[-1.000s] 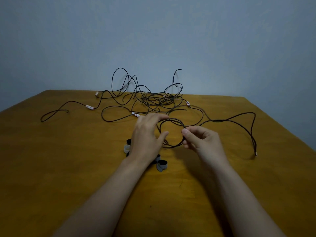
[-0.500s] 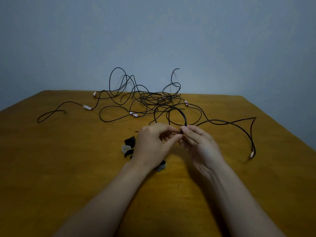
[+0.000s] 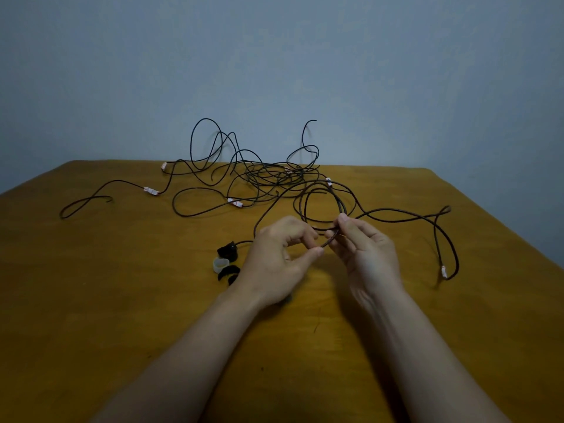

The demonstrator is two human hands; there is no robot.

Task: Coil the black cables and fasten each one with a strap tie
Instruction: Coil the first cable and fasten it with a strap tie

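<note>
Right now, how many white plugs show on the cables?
5: far-left plug, left plug, middle plug, back plug beyond the coil, right plug. The tangle may hide more.

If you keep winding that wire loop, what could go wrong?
1. No tie is on the coil yet. Only the fingers of the left hand and right hand pinch it, so it might spring open.
2. One strand seems to run back into the tangle, and pulling could snag there or drag the pile.
3. The ties lie beside the left hand, and grabbing one means letting go with a hand.
</note>
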